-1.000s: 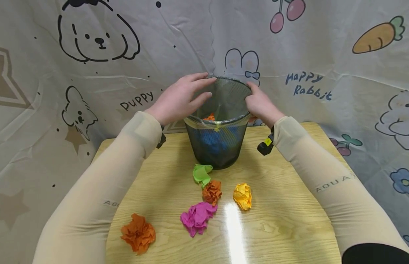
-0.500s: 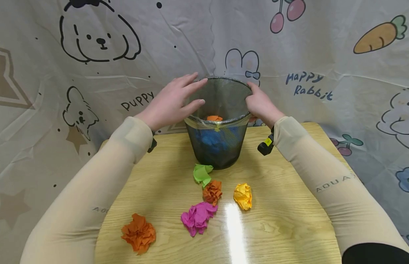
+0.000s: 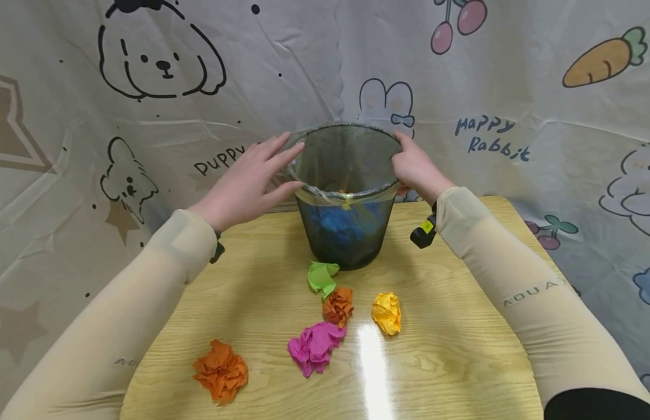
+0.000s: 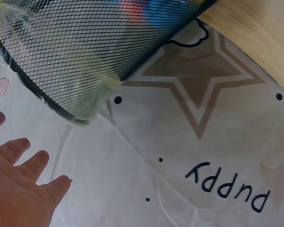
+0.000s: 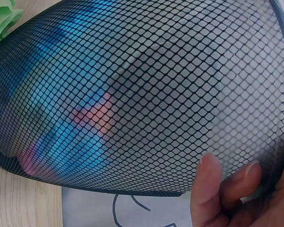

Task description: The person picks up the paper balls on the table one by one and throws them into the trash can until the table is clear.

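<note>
A black mesh wastebasket (image 3: 348,242) lined with a clear plastic bag stands upright near the table's back edge. Blue crumpled paper (image 3: 340,224) shows through its front, with a bit of orange at the rim; more colors appear through the mesh in the right wrist view. My right hand (image 3: 416,166) grips the rim on the right, fingers (image 5: 207,184) against the outside mesh. At the left side, my left hand (image 3: 253,184) holds nothing, its fingers straight and spread. In the left wrist view that hand (image 4: 21,189) sits apart from the basket.
In front of the basket lie crumpled papers: green (image 3: 322,277), brown-orange (image 3: 337,306), yellow (image 3: 386,313) and magenta (image 3: 316,347). An orange one (image 3: 220,372) rests at the table's front left. A printed curtain (image 3: 283,52) hangs behind the table (image 3: 445,326).
My left hand has drawn back leftward and down from over the basket's opening. The orange paper inside has sunk mostly behind the front rim. My right hand has stayed on the rim.
</note>
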